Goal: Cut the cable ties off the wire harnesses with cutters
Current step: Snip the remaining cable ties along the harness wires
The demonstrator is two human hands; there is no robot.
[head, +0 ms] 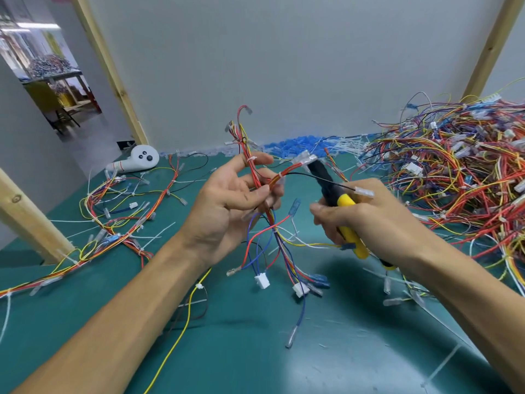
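My left hand grips a wire harness of red, yellow, orange and blue wires, held upright above the green table. White cable ties sit on it, one by my fingertips and another on a red branch. White connectors dangle from its lower end. My right hand is shut on cutters with yellow handles and a black head. The head points up and left, close to the red branch's clear connector. The jaws are hidden behind that connector.
A big heap of tangled harnesses fills the right side of the table. Looser harnesses lie at the left beside a wooden post. A white controller rests at the back left. Cut ties and blue bits litter the table by the wall.
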